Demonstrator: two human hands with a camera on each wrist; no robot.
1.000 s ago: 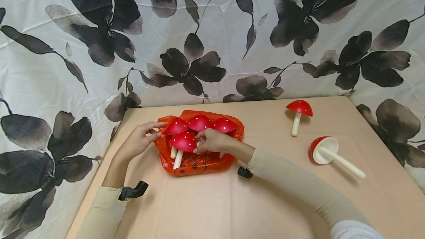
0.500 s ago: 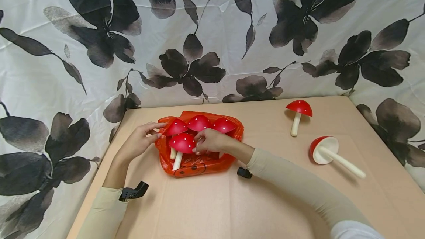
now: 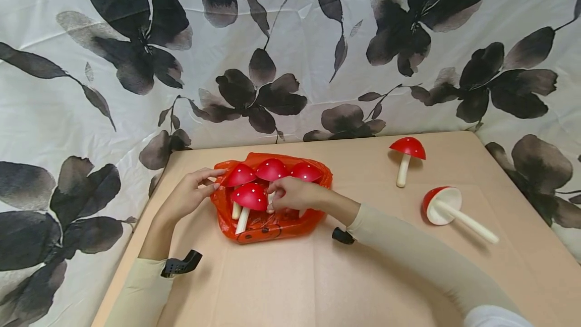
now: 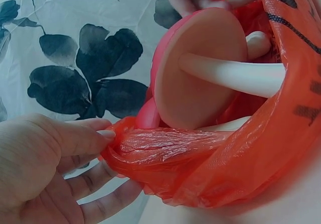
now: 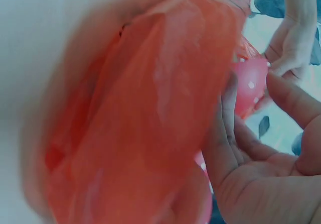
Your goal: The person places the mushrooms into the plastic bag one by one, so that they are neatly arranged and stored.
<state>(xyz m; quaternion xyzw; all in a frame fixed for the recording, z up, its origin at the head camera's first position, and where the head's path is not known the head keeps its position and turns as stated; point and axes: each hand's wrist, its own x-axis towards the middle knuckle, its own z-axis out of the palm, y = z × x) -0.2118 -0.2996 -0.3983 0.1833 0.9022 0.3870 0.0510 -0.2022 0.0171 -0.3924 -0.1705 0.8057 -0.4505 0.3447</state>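
Observation:
An orange-red plastic bag [image 3: 260, 236] lies spread open on the table, with several toy mushrooms inside, their red caps dotted white. My left hand [image 3: 190, 193] pinches the bag's left rim between thumb and fingers, as the left wrist view shows. Over the bag's middle, my right hand [image 3: 297, 196] is beside the front mushroom [image 3: 249, 197], which leans with its pale stem toward me. In the right wrist view, the right thumb [image 5: 293, 101] stands apart from the fingers, with a gap between. The hand partly covers the mushroom [image 3: 306, 171] at the bag's right.
Two more mushrooms lie outside the bag on the right of the tan table [image 3: 272, 286]: one with its cap up [image 3: 407, 148], the other [image 3: 442, 206] showing its pale underside. A white floral cloth [image 3: 317, 54] hangs behind.
The right hand has shifted slightly right, away from the front mushroom's cap, and its fingers have loosened. The left hand stays at the bag's rim.

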